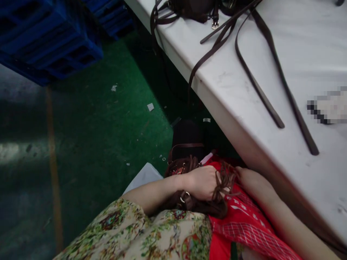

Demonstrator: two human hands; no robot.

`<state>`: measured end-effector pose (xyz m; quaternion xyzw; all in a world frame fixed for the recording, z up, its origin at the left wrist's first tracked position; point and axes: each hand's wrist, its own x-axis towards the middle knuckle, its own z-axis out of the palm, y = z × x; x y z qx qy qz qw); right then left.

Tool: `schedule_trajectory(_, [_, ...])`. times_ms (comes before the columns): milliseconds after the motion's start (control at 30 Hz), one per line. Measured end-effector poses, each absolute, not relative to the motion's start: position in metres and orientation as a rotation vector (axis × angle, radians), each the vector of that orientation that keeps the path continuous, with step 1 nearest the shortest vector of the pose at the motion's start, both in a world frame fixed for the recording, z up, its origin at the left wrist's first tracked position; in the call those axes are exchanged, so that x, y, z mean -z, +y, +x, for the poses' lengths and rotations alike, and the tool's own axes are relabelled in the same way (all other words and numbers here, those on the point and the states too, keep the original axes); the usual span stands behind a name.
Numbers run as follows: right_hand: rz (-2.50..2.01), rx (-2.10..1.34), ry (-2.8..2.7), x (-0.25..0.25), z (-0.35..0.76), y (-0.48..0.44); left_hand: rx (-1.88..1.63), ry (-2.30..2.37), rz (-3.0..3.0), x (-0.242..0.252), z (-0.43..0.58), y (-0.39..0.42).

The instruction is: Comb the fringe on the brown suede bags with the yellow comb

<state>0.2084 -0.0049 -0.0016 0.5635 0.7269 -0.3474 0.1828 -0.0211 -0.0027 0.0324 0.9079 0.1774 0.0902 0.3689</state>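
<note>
A brown bag (217,209) with a metal ring and fringe rests on my lap, partly over a red cloth (241,216) with white print. My left hand (203,182) lies across the bag, its fingers curled round at the strands of the brown fringe (226,182). My right hand (241,172) is on the far side of the fringe, low beside the table edge. Its fingers are hidden, so what it holds does not show. More of the brown bag, with small rings and a strap, appears beyond my left wrist.
A white table (271,133) runs along my right, with brown straps (287,90) and a dark bag (193,9) on it. One strap hangs over its edge. Blue pallets (54,39) stand at the far left. Paper scraps (150,107) litter the green floor (108,119).
</note>
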Motion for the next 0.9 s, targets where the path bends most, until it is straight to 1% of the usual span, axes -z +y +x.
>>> schedule_trajectory(67, [1.748,1.180,1.995,0.008,0.215,0.002,-0.245,0.448,2.385,-0.039,-0.022,-0.004])
schedule_trajectory(167, [1.926,1.617,2.108,-0.002,0.203,0.016,-0.278,0.425,2.483,-0.057,-0.025,0.001])
schedule_trajectory(233, [1.879,1.938,2.150,-0.013,0.185,0.030,-0.270,0.364,2.571,-0.074,-0.028,0.006])
schedule_trajectory(300, [1.792,2.183,2.148,-0.022,0.165,0.047,-0.220,0.316,2.618,-0.094,-0.031,0.010])
schedule_trajectory(367, [1.712,2.363,2.122,-0.029,0.148,0.062,-0.174,0.298,2.595,-0.112,-0.034,0.009])
schedule_trajectory(433, [1.639,2.473,2.108,-0.035,0.135,0.075,-0.140,0.294,2.541,-0.126,-0.038,0.004])
schedule_trajectory(567, [1.434,2.541,2.135,-0.048,0.122,0.090,-0.077,0.336,2.439,-0.132,-0.042,-0.008])
schedule_trajectory(767, [1.109,2.485,2.149,-0.071,0.117,0.105,-0.119,0.371,2.329,-0.120,-0.050,-0.018])
schedule_trajectory(833, [0.903,2.408,2.138,-0.077,0.113,0.107,-0.148,0.381,2.287,-0.117,-0.053,-0.021])
schedule_trajectory(900, [0.680,2.205,2.189,-0.082,0.104,0.108,-0.168,0.389,2.246,-0.117,-0.056,-0.023])
